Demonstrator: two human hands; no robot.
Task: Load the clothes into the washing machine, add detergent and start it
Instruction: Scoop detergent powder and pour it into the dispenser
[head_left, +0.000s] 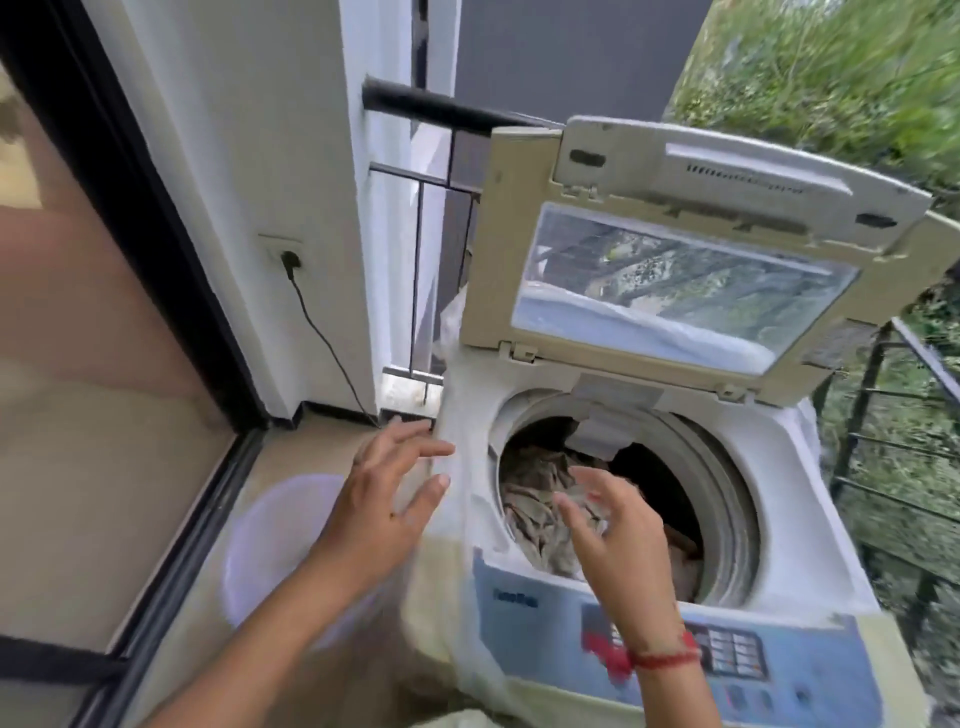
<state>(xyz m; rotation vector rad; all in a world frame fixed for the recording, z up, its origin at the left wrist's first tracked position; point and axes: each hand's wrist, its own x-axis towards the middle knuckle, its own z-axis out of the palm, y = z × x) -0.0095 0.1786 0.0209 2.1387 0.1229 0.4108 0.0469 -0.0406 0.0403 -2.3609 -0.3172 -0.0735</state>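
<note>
Starting at the far left, a dark-framed glass door (156, 208) meets a white wall that carries a wall socket (283, 254) with a black plug in it, and a thin cable (327, 338) runs from the plug down toward the floor. Below this, a pale translucent tub (270, 530) sits on the floor just beside the washing machine (810, 545); motion blur hides what is in it. The left hand (395, 478) hovers at the machine's upper left corner, its grip slack, fingers spread and straight, holding nothing; the fingertips overlap the white edge, but I cannot tell whether they touch it. The top-loading machine has its lid (498, 234) raised and folded back, with the clear window facing the camera. Inside the drum (727, 467) lie the clothes (535, 499), a crumpled heap of beige and brownish cloth, with darker fabric behind it. The right hand (613, 525) hangs above the near rim of the opening, over the cloth, its grip also empty, with fingers loosely curved, apart and blurred. A red thread (670, 657) circles that wrist, which lies across the blue-grey control panel (519, 618) at the front of the machine. Right of the machine, a dark metal railing (862, 415) stands, with greenery (831, 67) beyond it.
</note>
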